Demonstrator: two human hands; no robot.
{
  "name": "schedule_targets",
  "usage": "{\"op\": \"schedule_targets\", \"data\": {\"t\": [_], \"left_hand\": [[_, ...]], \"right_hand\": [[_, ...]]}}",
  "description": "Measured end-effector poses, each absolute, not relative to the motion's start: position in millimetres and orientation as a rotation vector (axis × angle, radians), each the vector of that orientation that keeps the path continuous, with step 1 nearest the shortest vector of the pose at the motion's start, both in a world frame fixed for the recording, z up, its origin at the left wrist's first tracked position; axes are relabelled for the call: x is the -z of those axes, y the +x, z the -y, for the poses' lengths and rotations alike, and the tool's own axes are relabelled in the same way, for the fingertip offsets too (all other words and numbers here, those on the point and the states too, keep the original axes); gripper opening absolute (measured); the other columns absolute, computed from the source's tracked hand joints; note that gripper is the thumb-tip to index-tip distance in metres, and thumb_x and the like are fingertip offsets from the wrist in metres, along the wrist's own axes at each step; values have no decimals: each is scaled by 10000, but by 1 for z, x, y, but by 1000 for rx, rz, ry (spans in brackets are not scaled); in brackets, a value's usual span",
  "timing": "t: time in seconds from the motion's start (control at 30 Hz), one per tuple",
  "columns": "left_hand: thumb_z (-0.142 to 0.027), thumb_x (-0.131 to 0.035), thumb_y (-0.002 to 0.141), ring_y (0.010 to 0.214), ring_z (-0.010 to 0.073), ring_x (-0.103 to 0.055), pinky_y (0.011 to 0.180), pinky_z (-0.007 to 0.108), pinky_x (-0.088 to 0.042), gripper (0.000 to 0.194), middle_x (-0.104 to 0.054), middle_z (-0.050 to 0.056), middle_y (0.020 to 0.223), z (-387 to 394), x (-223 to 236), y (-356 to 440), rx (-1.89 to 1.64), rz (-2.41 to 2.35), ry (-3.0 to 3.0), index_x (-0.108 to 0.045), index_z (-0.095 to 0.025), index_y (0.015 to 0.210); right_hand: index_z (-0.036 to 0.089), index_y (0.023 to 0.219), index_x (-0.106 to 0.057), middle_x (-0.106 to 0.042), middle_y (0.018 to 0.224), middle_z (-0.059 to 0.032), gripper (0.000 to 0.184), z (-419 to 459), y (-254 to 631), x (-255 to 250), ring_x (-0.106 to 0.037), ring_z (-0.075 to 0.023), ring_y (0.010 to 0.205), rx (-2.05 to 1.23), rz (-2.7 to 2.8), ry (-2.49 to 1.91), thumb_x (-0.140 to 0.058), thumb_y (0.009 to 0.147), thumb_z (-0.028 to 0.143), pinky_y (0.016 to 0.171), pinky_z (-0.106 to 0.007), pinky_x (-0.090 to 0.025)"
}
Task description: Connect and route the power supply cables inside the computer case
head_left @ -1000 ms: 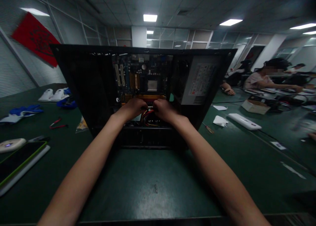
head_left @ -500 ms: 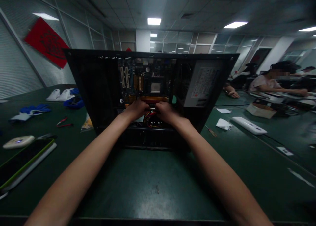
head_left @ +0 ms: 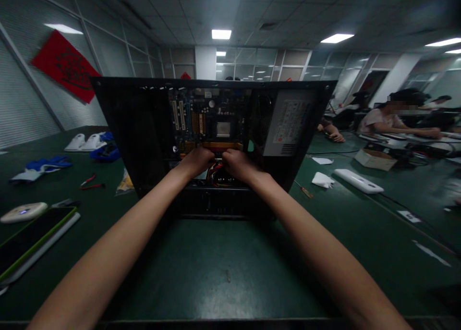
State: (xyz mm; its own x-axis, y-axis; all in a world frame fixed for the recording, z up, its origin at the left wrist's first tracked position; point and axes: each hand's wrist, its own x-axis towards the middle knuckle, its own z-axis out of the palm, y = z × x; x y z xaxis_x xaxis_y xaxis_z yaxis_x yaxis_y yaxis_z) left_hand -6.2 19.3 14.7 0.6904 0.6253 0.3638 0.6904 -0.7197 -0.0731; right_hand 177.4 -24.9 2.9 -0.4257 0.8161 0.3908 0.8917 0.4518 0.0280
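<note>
In front of us spread the green bench (head_left: 223, 258), and on it, straight ahead, stood the black computer case (head_left: 223, 204) with its open side toward us. We judged that it could slide or rock under a careless shove, so the work called for steady, straight force and no leaning on the case. Inside, the motherboard (head_left: 228, 103) took up the middle of the far side, with the labelled power supply (head_left: 286, 123) to its right, near enough for the right wrist to need care.

Our left hand (head_left: 199, 160) and right hand (head_left: 236, 163) were in front of the board's lower part, just apart, fingers curled in and backs toward us. The fingertips were hidden, so we could not tell whether either pinched something or only pressed. We thought it best to hold both at one level and share the force evenly, lest one end tilt. The bundle of wires (head_left: 212, 174) looped low between the hands; it seemed wise to let no strand snag. The orange strip (head_left: 225, 146) ran just above the knuckles, and above that sat the small silver square (head_left: 224, 129), best left untouched.
</note>
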Motion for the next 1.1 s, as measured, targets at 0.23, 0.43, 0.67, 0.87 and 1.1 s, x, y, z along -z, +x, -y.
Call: {"op": "schedule_targets", "data": {"t": [0.23, 0.43, 0.67, 0.87, 1.1], "left_hand": [[-214, -578, 886, 912, 285, -713, 764, 335, -522, 213, -753, 150, 958, -16, -15, -5, 449, 1108, -2695, -771, -147, 946], [-245, -578, 903, 964, 287, -706, 798, 328, -515, 217, -752, 146, 987, -14, -16, -5, 435, 1131, -2703, -770, -157, 954], [-266, -587, 904, 983, 306, -701, 818, 352, -519, 221, -744, 159, 990, -14, -14, -7, 443, 1160, -2693, -765, -151, 965], [-240, -584, 904, 1070, 297, -679, 862, 341, -513, 215, -720, 159, 1118, -12, -15, -6, 454, 1143, -2704, -742, -154, 1022], [-234, -593, 899, 1085, 287, -673, 879, 327, -514, 214, -715, 150, 1123, -6, -16, -6, 425, 1216, -2676, -728, -166, 1051]], "right_hand": [[111, 1036, -672, -640, 1083, -130, 202, 23, 173, -4, -608, -215, 954, 364, 2382, -1447, -508, 918, 108, 761, -280, -425], [118, 1065, -682, -641, 1089, -131, 235, 22, 170, -4, -627, -228, 968, 401, 2409, -1493, -482, 944, 143, 767, -287, -446], [133, 1095, -654, -616, 1160, -135, 249, 25, 167, -4, -657, -229, 934, 465, 2428, -1541, -445, 962, 148, 764, -297, -473], [129, 1133, -633, -612, 1183, -137, 252, 21, 165, -3, -651, -244, 1016, 482, 2426, -1534, -446, 964, 135, 833, -305, -482], [118, 1147, -623, -591, 1223, -167, 265, 18, 163, -5, -666, -265, 1003, 474, 2482, -1562, -436, 959, 131, 862, -347, -497]]}}
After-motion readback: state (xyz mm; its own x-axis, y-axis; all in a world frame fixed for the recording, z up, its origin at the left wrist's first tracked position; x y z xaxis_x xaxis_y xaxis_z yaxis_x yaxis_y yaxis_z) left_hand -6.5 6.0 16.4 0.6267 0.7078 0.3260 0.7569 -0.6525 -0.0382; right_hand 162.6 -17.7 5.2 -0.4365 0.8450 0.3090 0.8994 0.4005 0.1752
